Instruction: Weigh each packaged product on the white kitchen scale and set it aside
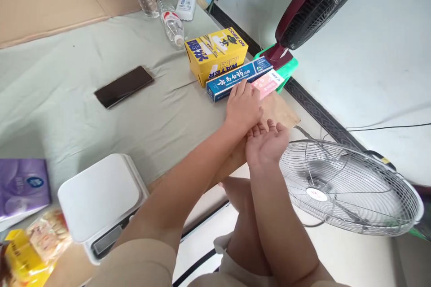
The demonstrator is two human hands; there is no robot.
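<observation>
My left hand [244, 104] is palm down, its fingertips against the front of a blue toothpaste box [235, 78]. A pink and white packet [268, 85] lies beside these fingers, in front of the toothpaste box; part of it is hidden by the hand. Just below, my right hand [267, 143] is turned palm up at the table's edge, fingers loosely bent and apart, with nothing in it. Its fingertips come close to my left wrist; whether they touch I cannot tell. Behind the toothpaste box stands a yellow box [217, 54] with "WATER" lettering.
A phone [124, 86] and a white kitchen scale [101, 197] lie on the green cloth [175, 130]. Bottles [171, 22] stand and lie at the back. A wire-caged fan [350, 188] is at right, a dark red fan [323, 4] behind. Tissues [23, 184] sit left.
</observation>
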